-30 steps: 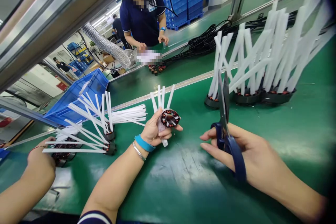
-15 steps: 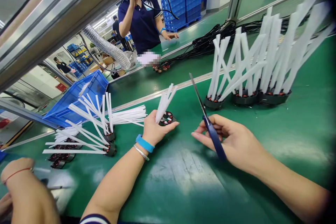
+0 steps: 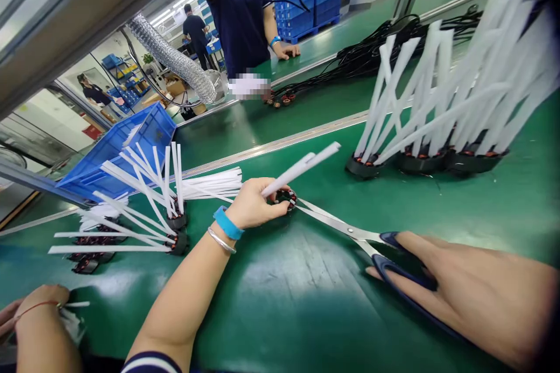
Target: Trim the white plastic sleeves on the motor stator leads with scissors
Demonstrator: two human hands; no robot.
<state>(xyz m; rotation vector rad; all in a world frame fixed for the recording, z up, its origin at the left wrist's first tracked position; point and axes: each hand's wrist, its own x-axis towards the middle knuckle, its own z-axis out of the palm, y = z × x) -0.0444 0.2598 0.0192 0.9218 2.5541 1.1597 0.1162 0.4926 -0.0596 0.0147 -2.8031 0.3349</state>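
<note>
In the middle of the bench, my left hand (image 3: 252, 203) is closed around a small black ring-shaped part (image 3: 286, 199) with red and white bits inside. White strips (image 3: 301, 169) stick out of that grip, slanting up to the right. My right hand (image 3: 464, 285) has its fingers through the dark blue handles of a pair of scissors (image 3: 350, 230). The blades are spread, and their tips are at the right edge of the ring-shaped part. My fingers hide much of the part.
Black rings with upright white strips (image 3: 433, 111) stand at right, others (image 3: 177, 215) at left. Loose white strips (image 3: 214, 183) lie near my left wrist. A blue bin (image 3: 126, 157) is behind. Black cables (image 3: 371, 52) lie across the bench. A co-worker's arm (image 3: 44, 326) is at lower left.
My right hand has turned the scissors from upright and closed to pointing left with blades spread, the tips now at the part. The white strips in my left hand have tilted right.
</note>
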